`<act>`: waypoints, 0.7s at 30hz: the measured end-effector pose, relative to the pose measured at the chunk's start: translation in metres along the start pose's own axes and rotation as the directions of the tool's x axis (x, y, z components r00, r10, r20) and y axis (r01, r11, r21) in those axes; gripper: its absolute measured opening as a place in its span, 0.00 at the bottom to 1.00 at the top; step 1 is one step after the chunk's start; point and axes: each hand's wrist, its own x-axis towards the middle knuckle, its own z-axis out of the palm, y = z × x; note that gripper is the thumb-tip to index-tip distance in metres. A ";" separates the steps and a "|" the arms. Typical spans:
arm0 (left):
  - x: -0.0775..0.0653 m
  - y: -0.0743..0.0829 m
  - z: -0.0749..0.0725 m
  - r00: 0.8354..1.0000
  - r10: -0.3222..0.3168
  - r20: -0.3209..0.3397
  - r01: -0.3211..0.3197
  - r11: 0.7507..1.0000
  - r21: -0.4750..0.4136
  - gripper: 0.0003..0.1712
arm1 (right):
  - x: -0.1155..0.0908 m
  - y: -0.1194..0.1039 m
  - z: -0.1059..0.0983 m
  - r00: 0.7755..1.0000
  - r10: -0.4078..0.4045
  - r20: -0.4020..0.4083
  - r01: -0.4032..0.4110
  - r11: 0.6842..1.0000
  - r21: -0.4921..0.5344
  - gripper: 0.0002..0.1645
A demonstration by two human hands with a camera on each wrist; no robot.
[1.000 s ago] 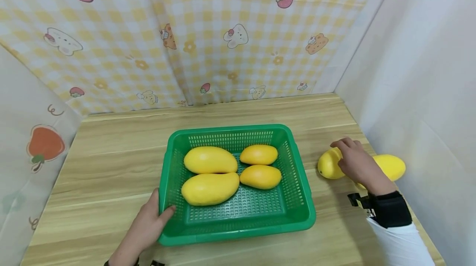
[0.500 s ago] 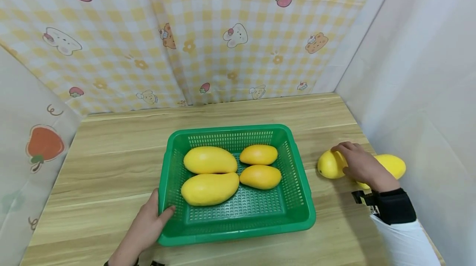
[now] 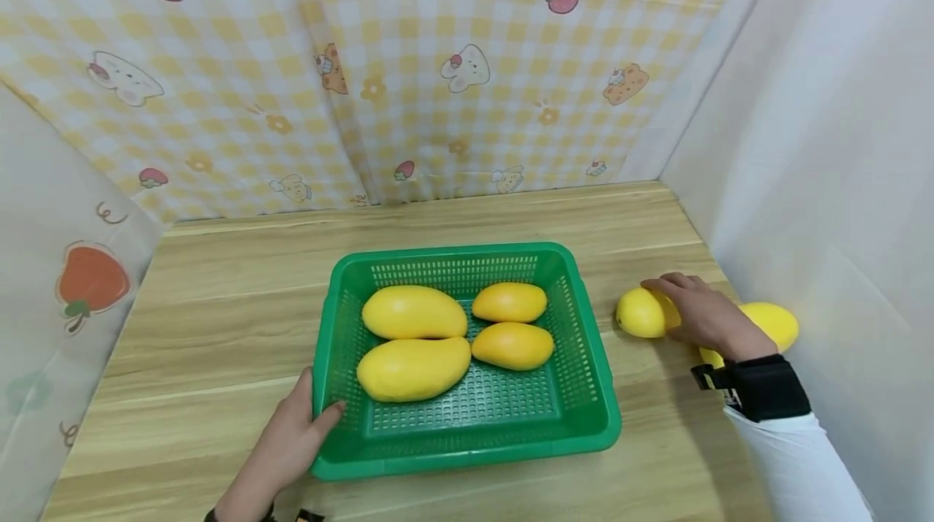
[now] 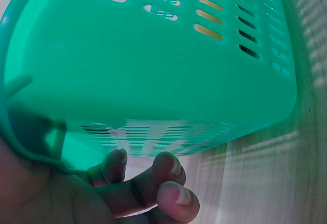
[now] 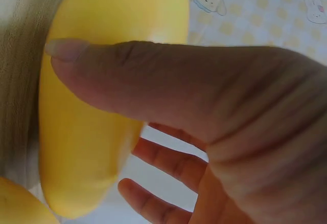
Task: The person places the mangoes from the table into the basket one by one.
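Observation:
My left hand [image 3: 295,425] grips the left rim of a green plastic basket [image 3: 467,464], thumb inside and fingers curled beneath the rim outside, as the left wrist view shows. Two large yellow mangoes [image 3: 414,370] and two smaller orange-yellow mangoes [image 3: 512,346] lie in the basket. Right of it, my right hand [image 3: 704,313] holds another yellow mango [image 3: 645,313]; in the right wrist view the thumb [image 5: 117,78] crosses this mango [image 5: 87,147], other fingers on its far side. Whether it touches the table is unclear. More yellow fruit [image 3: 775,326] lies partly hidden behind my right wrist.
The wood-grain table [image 3: 219,327] extends around the basket. A yellow checked curtain [image 3: 409,100] hangs at the back, and white cloth [image 3: 824,181] closes off the right side. Part of another yellow fruit [image 5: 20,206] shows low in the right wrist view.
My right hand has settled its grip on the mango, which has shifted slightly left and toward the back. The left hand and the basket stay in place.

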 end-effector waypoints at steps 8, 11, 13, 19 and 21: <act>0.000 -0.001 0.001 1.000 0.001 -0.003 -0.001 1.000 0.005 0.27 | 0.009 0.004 0.003 1.000 -0.023 -0.011 0.023 1.000 -0.009 0.44; -0.001 -0.002 0.001 1.000 0.003 -0.004 -0.003 1.000 0.004 0.28 | 0.013 0.004 0.004 1.000 -0.028 -0.004 0.028 1.000 -0.002 0.45; -0.001 -0.002 0.001 1.000 0.005 -0.005 -0.005 1.000 0.007 0.28 | 0.016 0.004 0.005 1.000 -0.022 0.006 0.022 1.000 0.009 0.45; 0.000 0.000 0.001 1.000 0.012 -0.003 -0.012 1.000 0.016 0.26 | 0.022 0.003 0.011 0.997 0.050 0.051 -0.051 0.999 0.018 0.48; 0.000 0.000 0.001 1.000 0.007 -0.008 -0.007 1.000 0.011 0.25 | 0.024 0.001 0.011 0.997 0.060 0.050 -0.060 0.998 0.011 0.49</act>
